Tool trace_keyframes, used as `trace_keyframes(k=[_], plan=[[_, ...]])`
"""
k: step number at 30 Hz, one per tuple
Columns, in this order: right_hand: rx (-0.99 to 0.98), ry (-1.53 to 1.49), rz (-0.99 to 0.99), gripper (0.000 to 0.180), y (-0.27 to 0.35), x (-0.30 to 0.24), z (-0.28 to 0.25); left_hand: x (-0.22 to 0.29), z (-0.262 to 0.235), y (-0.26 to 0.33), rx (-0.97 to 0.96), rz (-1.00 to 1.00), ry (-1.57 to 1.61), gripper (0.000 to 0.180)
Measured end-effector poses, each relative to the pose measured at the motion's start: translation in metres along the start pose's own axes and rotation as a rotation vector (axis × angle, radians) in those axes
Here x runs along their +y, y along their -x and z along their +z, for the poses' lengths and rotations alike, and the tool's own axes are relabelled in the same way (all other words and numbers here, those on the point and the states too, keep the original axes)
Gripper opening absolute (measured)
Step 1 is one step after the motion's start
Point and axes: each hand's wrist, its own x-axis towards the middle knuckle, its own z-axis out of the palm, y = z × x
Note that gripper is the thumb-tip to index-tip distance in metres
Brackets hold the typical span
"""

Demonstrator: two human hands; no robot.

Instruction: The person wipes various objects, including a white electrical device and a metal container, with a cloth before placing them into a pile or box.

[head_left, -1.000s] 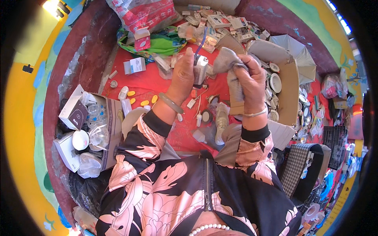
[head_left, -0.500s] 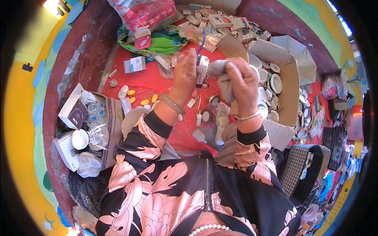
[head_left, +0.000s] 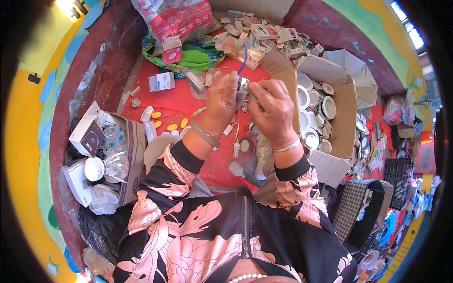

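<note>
My left hand (head_left: 221,100) is closed around a small white box-shaped electrical unit (head_left: 242,85), held up in front of me. A blue wire (head_left: 245,60) rises from the unit's far end. My right hand (head_left: 272,109) is closed too, its thumb and fingers pressed against the right side of the unit. A grey cloth was plain in that hand half a second ago; now the fingers and palm mostly hide it. Below the hands, a small white bulb-shaped piece (head_left: 236,150) and a round piece with a dark rim (head_left: 246,145) lie on the red sheet (head_left: 214,162).
To the right stands a cardboard box (head_left: 343,101) of round white light fittings (head_left: 329,107). At the left, another carton (head_left: 133,155) holds clear plastic-wrapped pieces. Yellow pieces (head_left: 172,127) and a white-blue box (head_left: 161,82) lie on the sheet. Small boxes (head_left: 264,31) are heaped beyond.
My right hand has moved left and slightly down, up against the unit. The grey cloth, which hung from its fingers, is now mostly out of sight. My left hand still grips the unit.
</note>
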Motion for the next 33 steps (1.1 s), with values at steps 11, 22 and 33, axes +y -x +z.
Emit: trace_keyframes(k=[11, 22, 33], plan=[[0.222, -1.326, 0.971, 0.024, -0.005, 0.013, -0.007, -0.009, -0.015, -0.017, -0.071, -0.558, 0.775, 0.056], [-0.117, -0.347, 0.151, 0.04, 0.007, -0.007, 0.036, -0.011, -0.008, -0.016, 0.068, -0.496, 0.794, 0.055], [-0.214, -1.117, 0.786, 0.027, 0.008, 0.015, -0.002, -0.005, -0.031, -0.036, 0.133, -0.418, 0.868, 0.049]])
